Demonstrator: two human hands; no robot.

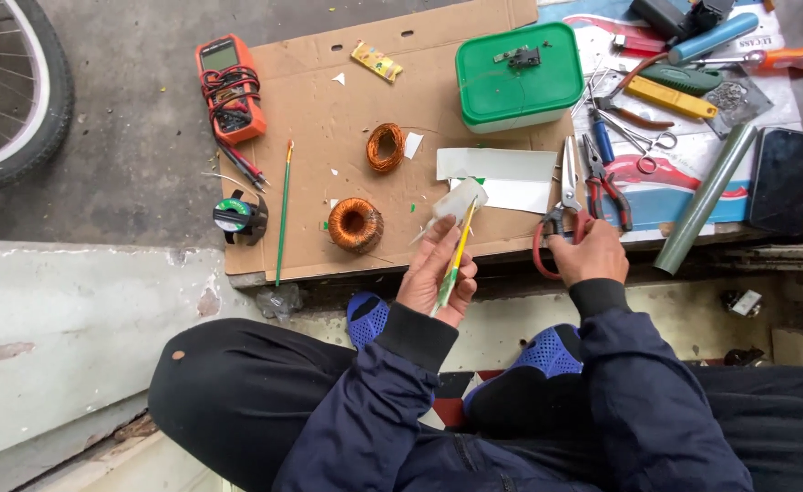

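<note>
Cardboard sheet (328, 100) on ground, holds most items. Green-lidded box (518, 75) at its far edge. Orange multimeter (230, 87) at far left corner. Two copper coils (357, 224) mid-sheet. Left hand (436, 278) closed around yellow-green brush (454, 264) and small white piece (460, 200), over near edge of sheet. Right hand (589, 255) closed on red handles of scissors (561, 205), blades pointing away, beside red pliers (606, 187).

Orange multimeter (230, 87), 2 copper coils (356, 224), green-lid tub (518, 75), black phone (780, 179) w/ bike wheel (14, 91) far left.
</note>
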